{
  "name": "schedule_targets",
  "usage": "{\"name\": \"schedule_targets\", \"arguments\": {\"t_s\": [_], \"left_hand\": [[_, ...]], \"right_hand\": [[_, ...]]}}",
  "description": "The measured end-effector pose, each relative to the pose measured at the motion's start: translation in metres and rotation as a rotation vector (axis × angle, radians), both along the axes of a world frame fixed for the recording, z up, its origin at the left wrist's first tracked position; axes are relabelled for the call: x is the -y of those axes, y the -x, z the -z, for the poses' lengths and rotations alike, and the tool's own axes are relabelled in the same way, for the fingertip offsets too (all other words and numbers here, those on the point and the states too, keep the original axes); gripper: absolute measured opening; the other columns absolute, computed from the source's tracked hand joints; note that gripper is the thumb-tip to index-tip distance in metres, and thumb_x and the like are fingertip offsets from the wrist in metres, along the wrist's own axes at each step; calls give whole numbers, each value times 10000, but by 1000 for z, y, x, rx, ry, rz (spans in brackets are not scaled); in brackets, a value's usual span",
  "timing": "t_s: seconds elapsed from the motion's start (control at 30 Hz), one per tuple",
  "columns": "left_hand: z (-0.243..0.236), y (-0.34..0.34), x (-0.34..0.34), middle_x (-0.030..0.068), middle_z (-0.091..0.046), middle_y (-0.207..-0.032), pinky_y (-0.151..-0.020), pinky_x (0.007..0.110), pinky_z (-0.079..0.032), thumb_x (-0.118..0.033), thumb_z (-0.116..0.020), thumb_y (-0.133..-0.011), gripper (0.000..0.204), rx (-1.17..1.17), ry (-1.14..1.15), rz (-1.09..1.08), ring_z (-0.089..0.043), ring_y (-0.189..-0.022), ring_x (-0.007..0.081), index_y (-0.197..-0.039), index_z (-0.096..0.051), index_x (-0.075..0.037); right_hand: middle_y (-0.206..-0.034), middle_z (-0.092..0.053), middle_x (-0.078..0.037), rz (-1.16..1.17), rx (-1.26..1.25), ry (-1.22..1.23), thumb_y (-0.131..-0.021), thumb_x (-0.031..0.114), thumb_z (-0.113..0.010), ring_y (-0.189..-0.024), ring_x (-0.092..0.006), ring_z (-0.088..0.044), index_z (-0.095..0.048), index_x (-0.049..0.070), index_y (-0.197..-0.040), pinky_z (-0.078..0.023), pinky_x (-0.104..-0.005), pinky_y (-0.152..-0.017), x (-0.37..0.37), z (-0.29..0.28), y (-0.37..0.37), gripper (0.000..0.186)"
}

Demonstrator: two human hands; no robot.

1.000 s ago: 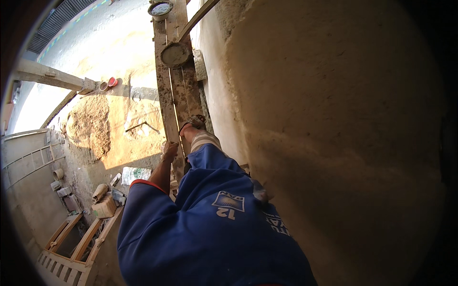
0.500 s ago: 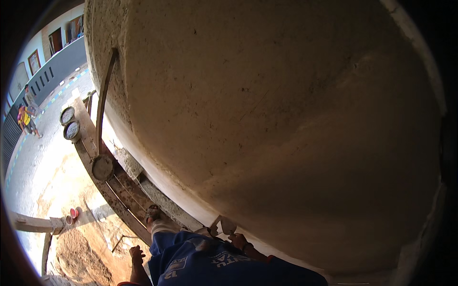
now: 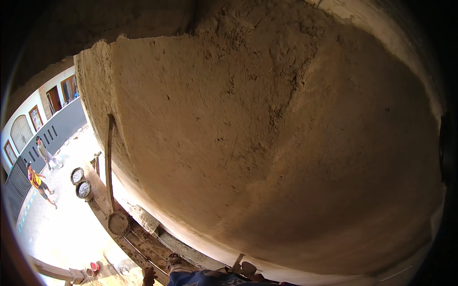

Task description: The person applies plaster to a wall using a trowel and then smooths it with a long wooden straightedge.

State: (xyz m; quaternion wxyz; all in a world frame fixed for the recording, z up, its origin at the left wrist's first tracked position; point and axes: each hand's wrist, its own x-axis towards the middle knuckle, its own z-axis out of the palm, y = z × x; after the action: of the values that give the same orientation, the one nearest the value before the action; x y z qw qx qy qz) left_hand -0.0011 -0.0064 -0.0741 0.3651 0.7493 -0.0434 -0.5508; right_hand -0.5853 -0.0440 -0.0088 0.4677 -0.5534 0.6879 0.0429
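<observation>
At the bottom edge, my left hand (image 3: 149, 275) shows partly with curled fingers, beside the plank walkway (image 3: 141, 259); whatever it might hold is hidden. My right hand (image 3: 256, 277), mostly cut off, grips a trowel (image 3: 248, 268) low against the large plastered wall (image 3: 276, 143). My sandalled foot (image 3: 173, 260) stands on the planks. Further along them are a round mortar-coated pan (image 3: 119, 223) and two buckets of grey material (image 3: 83, 189). A long wooden post (image 3: 109, 157) rises beside the pan.
Below, two people (image 3: 36, 179) are on the pale paving beside a grey fence (image 3: 67, 126), with a building behind. A red container (image 3: 95, 267) lies near a wooden beam (image 3: 52, 269). A rough overhang (image 3: 138, 19) crosses the top.
The view has tilted upward, so the plastered wall fills more of it and my hands sit lower. The two people below are further down the paving, legs in a different stride.
</observation>
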Motion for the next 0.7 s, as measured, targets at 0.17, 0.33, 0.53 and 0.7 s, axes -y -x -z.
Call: {"name": "schedule_targets", "arguments": {"t_s": [0.17, 0.33, 0.53, 0.7], "left_hand": [[1, 13, -1, 160, -581, -915, -442, 402, -526, -231, -540, -863, 308, -90, 307, -54, -626, -622, 295, -1116, -461, -74], [-32, 26, -39, 114, -550, -643, -441, 338, -508, -159, -634, -793, 220, 8, 93, -52, -570, -546, 218, -870, -566, 36], [-36, 43, -61, 58, -526, -501, -387, 313, -395, -301, -657, -811, 321, 195, -131, 165, -499, -398, 162, -632, -629, -36], [-20, 30, -94, 34, -492, -507, -397, 321, -370, -353, -571, -873, 406, 160, 16, -172, -443, -400, 146, -633, -593, -26]], "right_hand": [[-661, -600, -100, 334, 52, -130, -841, 354, -559, -620, -234, -603, -619, 12, -838, -481, -346, -584, -27, 1, 17, 348], [-684, -642, -121, 491, 82, -230, -806, 334, -580, -563, -219, -612, -630, 2, -811, -486, -355, -532, -26, 5, 7, 336], [-627, -588, -143, -246, -26, 176, -836, 305, -559, -561, -265, -591, -591, 26, -797, -456, -400, -518, -22, 11, 21, 283], [-621, -559, -166, -406, -9, 191, -852, 283, -543, -569, -298, -572, -565, 31, -792, -438, -432, -537, -1, 18, -3, 260]]}}
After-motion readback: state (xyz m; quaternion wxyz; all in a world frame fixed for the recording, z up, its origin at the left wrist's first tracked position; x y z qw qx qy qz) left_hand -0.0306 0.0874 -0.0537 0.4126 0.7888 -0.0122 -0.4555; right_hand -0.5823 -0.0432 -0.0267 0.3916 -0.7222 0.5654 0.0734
